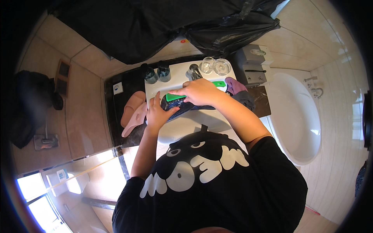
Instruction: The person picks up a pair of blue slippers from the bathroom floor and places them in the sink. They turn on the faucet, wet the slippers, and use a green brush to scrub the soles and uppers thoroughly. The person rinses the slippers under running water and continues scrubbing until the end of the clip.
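My right hand (199,91) is closed around a green scrubbing brush (175,97), whose handle end sticks out to the right of the hand. The bristles rest on a dark blue shoe or slipper (182,111), with some foam between them. At the left end of this footwear, my left hand (158,112) grips it, thumb and fingers spread over its edges. Footwear and hands are above a white washbasin (157,91), just in front of the faucet (194,72).
Pink slippers (135,112) lie on the dark counter (130,141) at left. Two dark bottles (164,72) and glass containers (222,67) stand along the basin's back. Purple cloth (235,86) and grey cloth (244,100) lie at right, near a tissue box (256,54). A bathtub (297,116) is farther right.
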Tool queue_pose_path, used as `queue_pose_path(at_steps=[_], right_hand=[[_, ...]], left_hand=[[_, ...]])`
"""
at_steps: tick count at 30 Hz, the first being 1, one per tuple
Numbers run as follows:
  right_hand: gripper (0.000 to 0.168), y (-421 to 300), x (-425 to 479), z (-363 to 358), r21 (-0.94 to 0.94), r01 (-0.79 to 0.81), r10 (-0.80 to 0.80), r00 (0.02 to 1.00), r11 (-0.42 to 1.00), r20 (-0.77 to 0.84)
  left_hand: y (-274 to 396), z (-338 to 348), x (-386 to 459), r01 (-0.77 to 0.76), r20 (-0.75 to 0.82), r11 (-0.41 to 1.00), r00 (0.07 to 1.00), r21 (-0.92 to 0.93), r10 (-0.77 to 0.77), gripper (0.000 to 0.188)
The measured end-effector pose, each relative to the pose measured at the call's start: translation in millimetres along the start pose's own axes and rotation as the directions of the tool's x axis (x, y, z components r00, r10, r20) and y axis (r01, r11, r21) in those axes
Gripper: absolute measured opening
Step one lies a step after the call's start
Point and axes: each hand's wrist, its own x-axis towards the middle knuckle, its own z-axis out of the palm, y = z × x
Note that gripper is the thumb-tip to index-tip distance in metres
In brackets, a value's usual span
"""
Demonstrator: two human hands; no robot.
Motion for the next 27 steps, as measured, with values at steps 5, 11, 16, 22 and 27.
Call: queue_pose_path(at_steps=[5,11,16,22,27], right_hand=[[0.056,-9,-9,-17,-0.090,0.087,-0.095,0.992,0.992,-0.085],[0.057,-2,-7,5,0.071,0.082,-0.009,0.711,0.994,-0.703],[0.054,22,-6,37,0.168,-0.043,0.158,0.619,0.985,-0.769],[0.061,-32,-10,84,0.067,0.035,0.020,0.737,0.997,-0.675],[0.058,-20,-9,75,-0.022,0.139,-0.119,0.747,0.990,-0.654]], left_hand=[[-26,-10,13,0.509,0.753,0.650,0.640,-0.565,0.153,0.062],[-26,16,1,0.621,0.643,0.167,0.741,-0.766,0.193,0.057],[-16,8,3,0.649,0.595,-0.210,0.757,-0.731,0.270,0.052],[-41,24,2,0.613,0.510,-0.352,0.787,-0.707,0.345,0.057],[-32,5,10,0.808,0.608,-0.285,0.580,-0.516,0.541,0.078]])
